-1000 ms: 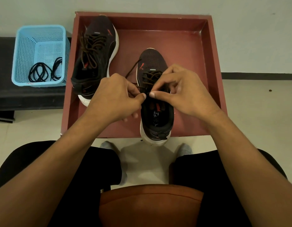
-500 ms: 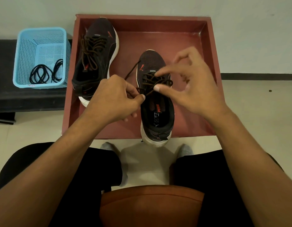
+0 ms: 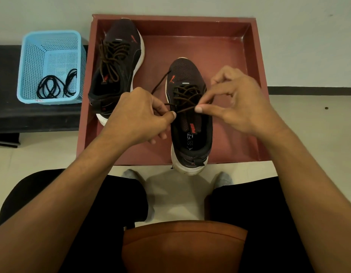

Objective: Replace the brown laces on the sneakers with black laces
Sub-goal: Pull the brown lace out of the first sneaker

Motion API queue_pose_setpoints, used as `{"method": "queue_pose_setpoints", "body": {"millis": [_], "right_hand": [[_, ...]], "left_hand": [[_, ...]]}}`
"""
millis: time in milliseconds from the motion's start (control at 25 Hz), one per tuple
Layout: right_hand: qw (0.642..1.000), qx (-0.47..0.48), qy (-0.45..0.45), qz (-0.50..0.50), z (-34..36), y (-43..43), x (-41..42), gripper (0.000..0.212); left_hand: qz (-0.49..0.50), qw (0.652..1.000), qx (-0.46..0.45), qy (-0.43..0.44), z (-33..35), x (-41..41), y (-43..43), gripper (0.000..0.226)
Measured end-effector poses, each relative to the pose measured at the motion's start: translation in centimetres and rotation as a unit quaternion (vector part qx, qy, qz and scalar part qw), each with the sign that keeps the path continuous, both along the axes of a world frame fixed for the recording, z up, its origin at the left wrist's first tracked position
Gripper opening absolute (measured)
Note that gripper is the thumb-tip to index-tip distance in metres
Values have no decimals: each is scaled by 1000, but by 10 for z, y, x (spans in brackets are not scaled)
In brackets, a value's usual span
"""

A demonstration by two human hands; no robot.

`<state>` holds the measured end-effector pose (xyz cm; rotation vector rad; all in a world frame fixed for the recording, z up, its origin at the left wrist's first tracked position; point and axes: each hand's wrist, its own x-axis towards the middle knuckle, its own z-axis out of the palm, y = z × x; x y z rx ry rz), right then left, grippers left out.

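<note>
Two dark sneakers with white soles stand in a red-brown tray [image 3: 226, 46]. The near sneaker [image 3: 190, 133] sits at the tray's front edge, laced with a brown lace [image 3: 185, 93]. My left hand [image 3: 139, 117] pinches that lace at the shoe's left side; one loose end runs up and left past the hand. My right hand [image 3: 239, 105] pinches a stretch of the same lace above the shoe's opening, thumb and forefinger together, other fingers raised. The far sneaker [image 3: 116, 67] lies at the tray's back left, brown lace in place. Black laces [image 3: 56, 86] lie coiled in a blue basket [image 3: 50, 48].
The blue basket stands on a dark bench [image 3: 13, 115] left of the tray. A pale wall is behind the tray, a tiled floor around it. My knees in black trousers, grey socks and a brown seat edge [image 3: 184, 237] fill the bottom of the view.
My right hand came down from above the laces and now pinches the brown lace over the shoe's opening, pulling it taut. My left hand kept its hold at the left.
</note>
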<state>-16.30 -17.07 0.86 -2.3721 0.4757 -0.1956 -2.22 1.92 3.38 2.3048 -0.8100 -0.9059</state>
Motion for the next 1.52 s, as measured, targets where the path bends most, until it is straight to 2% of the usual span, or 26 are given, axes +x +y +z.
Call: {"method": "queue_pose_setpoints", "body": {"millis": [160, 320, 440, 600, 840, 1120, 1320, 1520], "right_hand": [[996, 56, -9, -70, 1, -20, -15, 19], [995, 16, 5, -103, -1, -20, -16, 19], [997, -31, -42, -56, 0, -2, -5, 28], [995, -81, -32, 42, -5, 27, 11, 28], [995, -86, -26, 45, -5, 21, 13, 18], [997, -37, -27, -60, 9, -26, -18, 16], [995, -15, -35, -89, 8, -26, -19, 15], [983, -21, -51, -175, 1, -21, -9, 20]], "left_hand": [[-8, 1000, -6, 0, 0, 0, 1, 22], [-8, 1000, -6, -1, 0, 1, 2, 20], [-7, 1000, -4, 8, 1, 2, 1, 20], [-8, 1000, 1, 14, 2, 3, 1, 20], [2, 1000, -2, 31, 2, 4, 1, 20], [12, 1000, 3, 15, 0, 10, 6, 22], [8, 1000, -3, 18, 1, 10, 5, 21], [-10, 1000, -10, -9, 1, 9, 5, 20]]}}
